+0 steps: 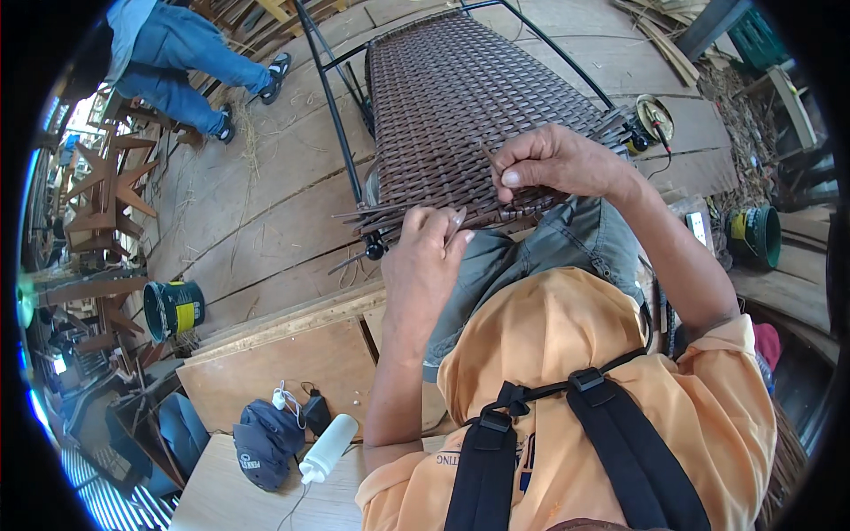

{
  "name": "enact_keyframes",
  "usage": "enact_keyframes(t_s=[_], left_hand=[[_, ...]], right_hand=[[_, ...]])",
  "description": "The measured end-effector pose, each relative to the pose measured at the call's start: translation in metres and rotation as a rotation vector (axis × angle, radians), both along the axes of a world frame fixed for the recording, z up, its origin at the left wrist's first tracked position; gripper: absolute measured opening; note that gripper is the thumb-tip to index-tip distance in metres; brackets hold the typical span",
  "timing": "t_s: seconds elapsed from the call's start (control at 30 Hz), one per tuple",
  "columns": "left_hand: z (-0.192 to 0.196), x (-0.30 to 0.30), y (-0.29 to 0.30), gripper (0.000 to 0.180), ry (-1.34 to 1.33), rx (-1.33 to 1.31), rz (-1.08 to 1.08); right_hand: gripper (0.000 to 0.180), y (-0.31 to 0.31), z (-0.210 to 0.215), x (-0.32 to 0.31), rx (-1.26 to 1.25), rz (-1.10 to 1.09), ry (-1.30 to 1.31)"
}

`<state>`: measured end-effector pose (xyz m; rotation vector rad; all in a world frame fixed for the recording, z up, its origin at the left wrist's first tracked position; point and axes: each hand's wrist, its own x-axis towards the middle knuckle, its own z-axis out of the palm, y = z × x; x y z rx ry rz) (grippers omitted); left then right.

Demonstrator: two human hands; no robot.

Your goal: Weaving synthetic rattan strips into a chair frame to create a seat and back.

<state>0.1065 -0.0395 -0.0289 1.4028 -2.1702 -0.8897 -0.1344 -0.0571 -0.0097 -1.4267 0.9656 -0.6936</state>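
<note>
1. Head view: right fingers (527, 172) pinch a thin brown strand (486, 152), tips nearly together; left fingers (432, 228) curl, partly open, at loose strand ends; their grip I cannot tell.
2. The brown woven panel (469, 97) stretches beyond both, its ragged near edge beside them.
3. Black frame (343, 142) borders it; plank floor (239, 203) lies open farther left of the fingers.

a dark cap (267, 445) lay at the edge of a pale tabletop (212, 504), a white bottle (330, 447) just beside it. a green bucket (158, 311) was at the left, another bucket (740, 232) at the right; a co-worker (173, 42) in blue jeans (177, 96) stood on plank flooring (239, 195).
</note>
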Motion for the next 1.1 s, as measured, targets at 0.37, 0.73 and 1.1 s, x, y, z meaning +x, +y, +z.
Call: enact_keyframes(t_s=[0.37, 0.73, 1.1], left_hand=[[0.019, 0.013, -0.014, 0.023, -0.261, -0.091, -0.154], [0.066, -0.036, -0.075, 0.029, -0.120, -0.043, -0.444], [0.060, -0.003, -0.025, 0.029, -0.408, -0.156, -0.076]], right_hand=[[0.016, -0.015, 0.020, 0.025, -0.240, 0.282, 0.332], [0.014, 0.022, -0.015, 0.041, -0.725, 0.266, 0.447], [0.019, -0.011, 0.009, 0.037, 0.055, -0.005, 0.441]])
